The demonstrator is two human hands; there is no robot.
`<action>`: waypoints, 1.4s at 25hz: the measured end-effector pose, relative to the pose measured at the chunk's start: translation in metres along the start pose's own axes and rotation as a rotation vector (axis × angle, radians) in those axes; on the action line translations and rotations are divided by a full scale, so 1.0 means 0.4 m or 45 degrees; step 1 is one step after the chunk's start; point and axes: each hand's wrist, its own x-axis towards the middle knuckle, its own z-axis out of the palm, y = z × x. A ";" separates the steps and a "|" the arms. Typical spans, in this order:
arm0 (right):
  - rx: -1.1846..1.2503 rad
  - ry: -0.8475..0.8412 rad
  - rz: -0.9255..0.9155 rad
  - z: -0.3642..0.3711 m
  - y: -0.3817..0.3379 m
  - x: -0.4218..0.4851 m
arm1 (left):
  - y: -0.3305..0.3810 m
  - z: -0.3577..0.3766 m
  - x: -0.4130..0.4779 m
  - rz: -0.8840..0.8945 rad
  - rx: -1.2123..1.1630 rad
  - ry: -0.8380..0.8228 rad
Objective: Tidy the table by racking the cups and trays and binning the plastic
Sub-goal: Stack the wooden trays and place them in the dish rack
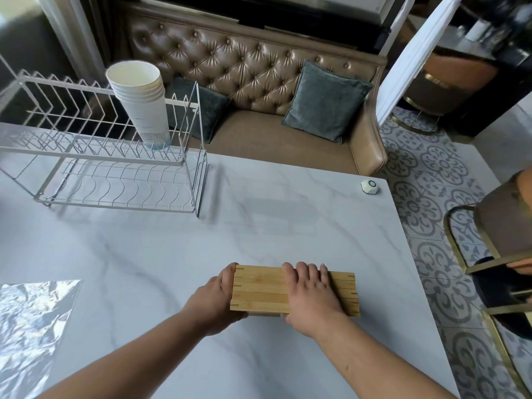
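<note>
A stack of wooden trays [260, 292] stands on edge at the near middle of the marble table [259, 214]. My left hand [216, 300] clasps its left end and my right hand [309, 295] lies over its top, fingers curled across. A stack of white paper cups [141, 99] stands upright on the upper tier of the wire dish rack [115, 168] at the far left. A crinkled sheet of clear plastic [31, 321] lies flat at the table's near left edge.
A small white puck-shaped button [370, 186] sits near the table's far right corner. A tufted brown sofa [259, 82] with grey cushions runs behind the table. A gold-framed chair [495, 249] stands on the patterned floor at the right.
</note>
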 end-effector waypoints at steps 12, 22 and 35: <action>-0.018 -0.009 -0.023 0.002 0.010 0.004 | 0.001 0.000 0.001 -0.014 0.007 -0.001; 0.384 0.214 -0.061 0.030 0.081 -0.046 | 0.065 -0.049 -0.024 -0.029 -0.182 0.060; 2.112 -0.094 -0.166 -0.020 0.251 -0.159 | 0.361 -0.034 -0.056 -0.180 -1.198 -0.277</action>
